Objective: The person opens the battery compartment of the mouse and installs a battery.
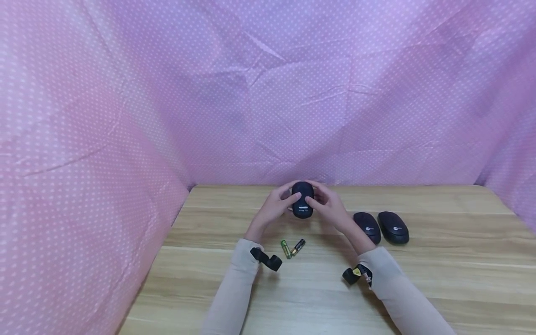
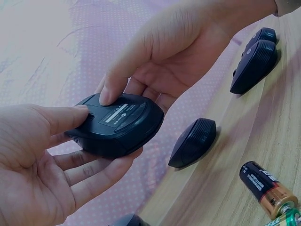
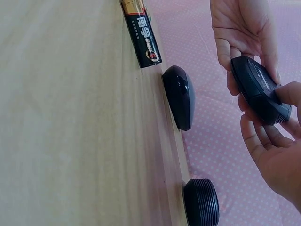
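Both hands hold a black computer mouse [image 1: 302, 200] above the far part of the table, its underside with a white label facing up. My left hand [image 1: 274, 205] grips one side, thumb on the underside and fingers beneath, as the left wrist view shows. From the other side my right hand [image 1: 332, 209] grips it the same way, its thumb [image 2: 109, 90] pressing on the underside close to the label. A green battery [image 1: 286, 249] and a black-and-copper battery [image 1: 298, 246] lie nearer, between the forearms.
Two more black mice [image 1: 393, 227] rest side by side on the wooden table [image 1: 452, 260], right of the right hand; the forearm partly covers one. Another dark mouse [image 2: 193, 143] stands on the table in the left wrist view. Pink dotted cloth [image 1: 268, 116] hangs behind and at the sides.
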Available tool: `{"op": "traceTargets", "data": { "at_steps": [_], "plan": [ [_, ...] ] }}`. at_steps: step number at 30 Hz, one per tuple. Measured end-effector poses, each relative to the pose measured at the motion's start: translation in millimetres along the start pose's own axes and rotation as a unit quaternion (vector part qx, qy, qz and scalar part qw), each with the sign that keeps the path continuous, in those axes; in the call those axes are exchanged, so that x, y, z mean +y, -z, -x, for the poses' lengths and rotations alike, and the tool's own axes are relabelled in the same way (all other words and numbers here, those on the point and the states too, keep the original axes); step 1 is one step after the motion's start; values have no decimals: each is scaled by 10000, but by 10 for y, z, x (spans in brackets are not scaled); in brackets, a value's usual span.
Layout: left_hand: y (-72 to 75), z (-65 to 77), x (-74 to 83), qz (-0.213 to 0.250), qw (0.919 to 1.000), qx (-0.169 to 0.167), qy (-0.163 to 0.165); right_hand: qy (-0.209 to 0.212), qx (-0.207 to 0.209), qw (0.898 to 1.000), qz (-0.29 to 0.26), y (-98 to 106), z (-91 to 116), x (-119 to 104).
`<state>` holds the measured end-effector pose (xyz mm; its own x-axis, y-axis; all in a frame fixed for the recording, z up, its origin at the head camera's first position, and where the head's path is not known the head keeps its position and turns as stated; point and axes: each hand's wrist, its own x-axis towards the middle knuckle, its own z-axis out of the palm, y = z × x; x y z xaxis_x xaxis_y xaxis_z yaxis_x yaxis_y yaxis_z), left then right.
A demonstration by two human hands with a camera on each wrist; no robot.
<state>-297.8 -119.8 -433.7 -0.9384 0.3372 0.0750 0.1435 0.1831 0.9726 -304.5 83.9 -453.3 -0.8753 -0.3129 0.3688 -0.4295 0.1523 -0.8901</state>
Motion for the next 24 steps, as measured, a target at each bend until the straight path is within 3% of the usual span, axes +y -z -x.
{"op": "traceTargets", "data": {
  "at_steps": [17,24],
  "plan": [
    [14,15,13,-161,9999,46,43,23,86,9997,241,25,19,-37],
    [49,19,-11,-345,9993,-169,41,235,120,9995,168,26,15,-29]
  ]
}}
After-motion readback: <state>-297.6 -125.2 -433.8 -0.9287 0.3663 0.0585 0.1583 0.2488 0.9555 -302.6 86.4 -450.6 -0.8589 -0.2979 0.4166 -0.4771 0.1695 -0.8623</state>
